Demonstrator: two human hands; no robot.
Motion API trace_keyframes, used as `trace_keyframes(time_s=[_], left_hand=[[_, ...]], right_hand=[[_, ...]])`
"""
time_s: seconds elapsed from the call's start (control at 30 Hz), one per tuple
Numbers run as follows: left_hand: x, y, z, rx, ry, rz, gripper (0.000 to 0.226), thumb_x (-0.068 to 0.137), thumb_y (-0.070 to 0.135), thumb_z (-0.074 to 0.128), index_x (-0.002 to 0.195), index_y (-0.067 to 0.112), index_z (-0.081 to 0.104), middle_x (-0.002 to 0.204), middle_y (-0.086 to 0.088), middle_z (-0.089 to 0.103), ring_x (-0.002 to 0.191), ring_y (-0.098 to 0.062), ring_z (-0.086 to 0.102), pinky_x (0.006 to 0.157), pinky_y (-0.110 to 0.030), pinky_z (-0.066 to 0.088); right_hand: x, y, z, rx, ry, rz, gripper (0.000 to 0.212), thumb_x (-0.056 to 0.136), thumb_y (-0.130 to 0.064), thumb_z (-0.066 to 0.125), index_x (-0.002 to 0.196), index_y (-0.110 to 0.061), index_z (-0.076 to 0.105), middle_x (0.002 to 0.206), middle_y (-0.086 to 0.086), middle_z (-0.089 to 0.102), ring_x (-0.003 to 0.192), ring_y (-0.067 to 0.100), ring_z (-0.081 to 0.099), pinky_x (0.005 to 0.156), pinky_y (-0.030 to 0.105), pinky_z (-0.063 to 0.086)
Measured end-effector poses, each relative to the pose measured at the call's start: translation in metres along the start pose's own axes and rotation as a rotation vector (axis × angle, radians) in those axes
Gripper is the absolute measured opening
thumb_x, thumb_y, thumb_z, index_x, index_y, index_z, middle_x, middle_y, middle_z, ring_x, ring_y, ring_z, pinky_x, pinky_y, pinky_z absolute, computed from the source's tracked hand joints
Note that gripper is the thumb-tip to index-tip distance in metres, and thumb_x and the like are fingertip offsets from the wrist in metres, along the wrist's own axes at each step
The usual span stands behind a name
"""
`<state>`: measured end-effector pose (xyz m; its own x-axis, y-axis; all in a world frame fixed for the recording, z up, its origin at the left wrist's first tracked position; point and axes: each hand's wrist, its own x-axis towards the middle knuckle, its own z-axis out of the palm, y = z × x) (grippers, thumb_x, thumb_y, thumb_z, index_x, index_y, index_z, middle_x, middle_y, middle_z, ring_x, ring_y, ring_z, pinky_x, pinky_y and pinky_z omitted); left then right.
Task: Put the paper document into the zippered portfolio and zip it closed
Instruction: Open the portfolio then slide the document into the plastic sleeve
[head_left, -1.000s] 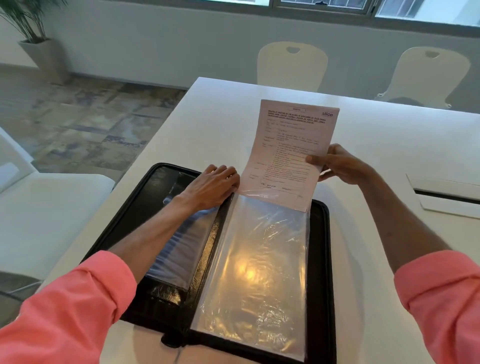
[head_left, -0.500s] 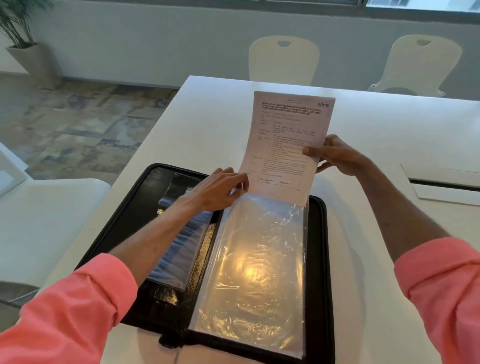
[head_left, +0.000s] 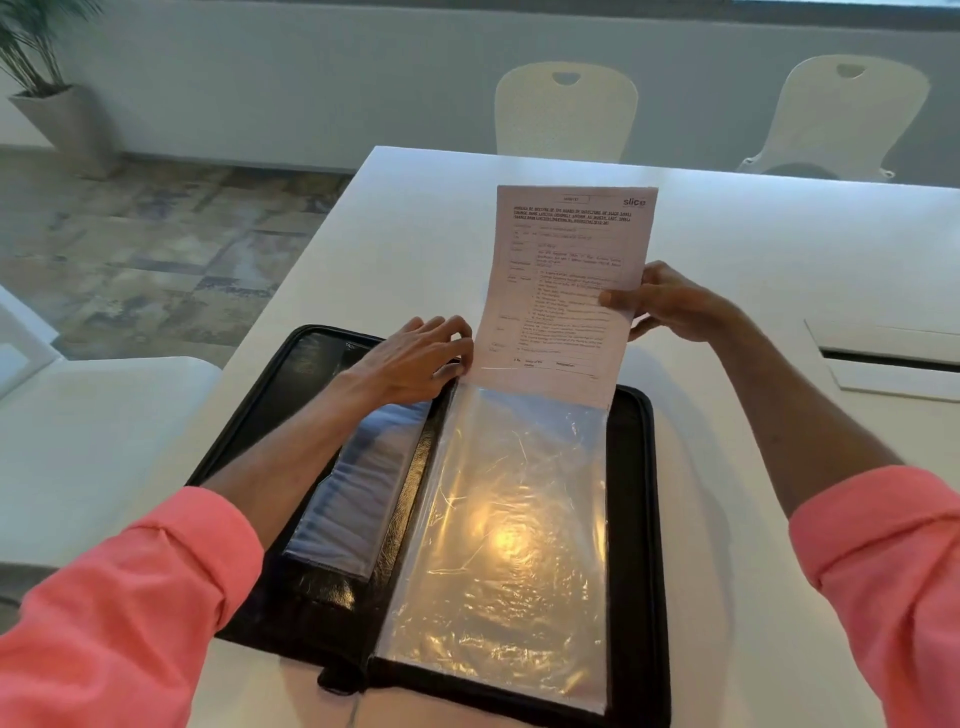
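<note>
R grip (head_left: 670, 306) pinched paper (head_left: 566, 270) by right edge; sheet stood w/ bottom edge at mouth of sleeve (head_left: 498, 545), far end of portfolio (head_left: 631, 519). L grip (head_left: 415, 358) curled at sleeve's far-left corner, hold unclear. Portfolio lay open on bench (head_left: 363, 234).

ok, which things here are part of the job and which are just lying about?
Job: paper document, gripped by the right hand; open portfolio; its clear sleeve, top corner apparently pinched by the left hand.
Lying about: chair across the table, chair beside it, potted plant, cable hatch in the table, white seat at left.
</note>
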<state>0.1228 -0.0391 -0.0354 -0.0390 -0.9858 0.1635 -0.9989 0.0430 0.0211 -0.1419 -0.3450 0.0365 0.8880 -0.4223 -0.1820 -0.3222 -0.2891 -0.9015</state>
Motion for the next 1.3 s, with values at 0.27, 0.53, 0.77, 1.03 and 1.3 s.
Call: trace_keyframes(time_s=[0.27, 0.53, 0.77, 1.03, 1.3], left_hand=[[0.011, 0.022, 0.004, -0.061, 0.055, 0.012, 0.019, 0.109, 0.036, 0.051, 0.119, 0.027, 0.065, 0.141, 0.003, 0.056, 0.115, -0.016, 0.057, 0.101, -0.036, 0.048], [0.057, 0.090, 0.014, -0.195, 0.040, 0.068, 0.030, 0.109, 0.054, 0.053, 0.111, 0.026, 0.065, 0.113, 0.005, 0.075, 0.105, -0.018, 0.063, 0.101, -0.040, 0.047], [0.085, 0.129, 0.019, -0.317, 0.121, 0.022, 0.015, 0.105, 0.031, 0.068, 0.109, 0.017, 0.066, 0.115, -0.003, 0.078, 0.099, -0.027, 0.073, 0.090, -0.044, 0.059], [0.091, 0.134, 0.029, -0.318, 0.165, -0.054, 0.024, 0.105, 0.028, 0.061, 0.126, 0.016, 0.066, 0.117, -0.002, 0.077, 0.097, -0.022, 0.071, 0.079, -0.040, 0.062], [0.081, 0.112, 0.024, -0.329, 0.112, -0.020, 0.010, 0.108, 0.025, 0.063, 0.113, 0.017, 0.067, 0.111, -0.002, 0.076, 0.092, -0.017, 0.064, 0.090, -0.039, 0.055]], right_hand=[[0.004, 0.003, 0.014, -0.037, -0.032, 0.058, 0.036, 0.104, -0.018, 0.072, 0.139, -0.009, 0.070, 0.125, 0.011, 0.081, 0.110, 0.030, 0.079, 0.091, 0.055, 0.066], [0.011, 0.021, 0.016, 0.059, 0.005, 0.111, 0.041, 0.099, -0.023, 0.080, 0.136, -0.011, 0.071, 0.125, 0.009, 0.081, 0.118, 0.032, 0.078, 0.098, 0.054, 0.065], [0.008, 0.035, 0.030, 0.135, 0.046, 0.135, 0.040, 0.096, -0.026, 0.082, 0.133, -0.016, 0.072, 0.119, 0.005, 0.083, 0.113, 0.030, 0.080, 0.094, 0.051, 0.067], [-0.005, 0.051, 0.043, 0.176, -0.102, 0.193, 0.049, 0.094, -0.027, 0.085, 0.139, -0.016, 0.069, 0.126, 0.008, 0.080, 0.115, 0.027, 0.079, 0.096, 0.043, 0.067], [0.004, 0.047, 0.059, 0.285, 0.143, 0.259, 0.044, 0.102, -0.035, 0.076, 0.138, -0.011, 0.070, 0.122, 0.010, 0.082, 0.113, 0.033, 0.079, 0.097, 0.046, 0.065]])
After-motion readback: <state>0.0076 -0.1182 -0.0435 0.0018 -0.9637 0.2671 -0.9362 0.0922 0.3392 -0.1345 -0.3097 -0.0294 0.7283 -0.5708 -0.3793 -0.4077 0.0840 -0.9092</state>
